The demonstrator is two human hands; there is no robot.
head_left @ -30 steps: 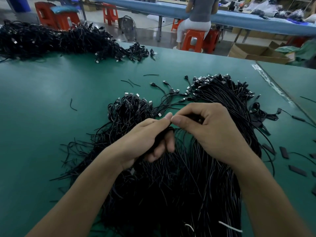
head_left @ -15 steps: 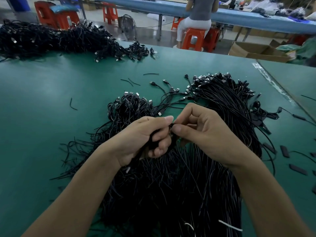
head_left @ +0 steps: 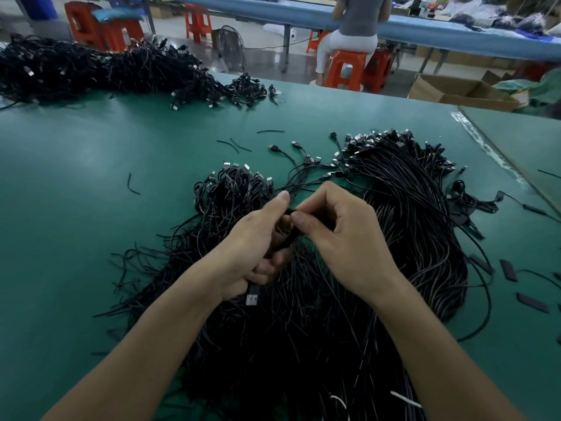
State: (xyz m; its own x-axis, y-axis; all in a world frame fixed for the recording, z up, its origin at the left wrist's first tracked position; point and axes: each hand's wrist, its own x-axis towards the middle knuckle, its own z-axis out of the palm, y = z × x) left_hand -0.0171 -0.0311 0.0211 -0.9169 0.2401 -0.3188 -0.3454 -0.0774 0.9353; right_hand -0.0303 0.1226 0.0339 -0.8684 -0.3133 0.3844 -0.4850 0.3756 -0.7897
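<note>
Both hands on one black cable (head_left: 292,236): left hand (head_left: 258,247) clenched round it, USB plug (head_left: 252,296) poking out underneath, right hand (head_left: 343,238) pinching it just beside.

Counter: green counter (head_left: 76,208).
Far left: heap of black cables (head_left: 91,71) along the back edge.
Left of centre: short wire scrap (head_left: 132,184), lying alone.
Right edge: flat black strips (head_left: 532,302), scattered.
Background: seated person (head_left: 358,22) on orange stool (head_left: 346,69); floor fan (head_left: 230,53); cardboard box (head_left: 455,92).

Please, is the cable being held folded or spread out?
Folded: left hand grips the cable bunched, plug poking out; right hand pinches it.
</note>
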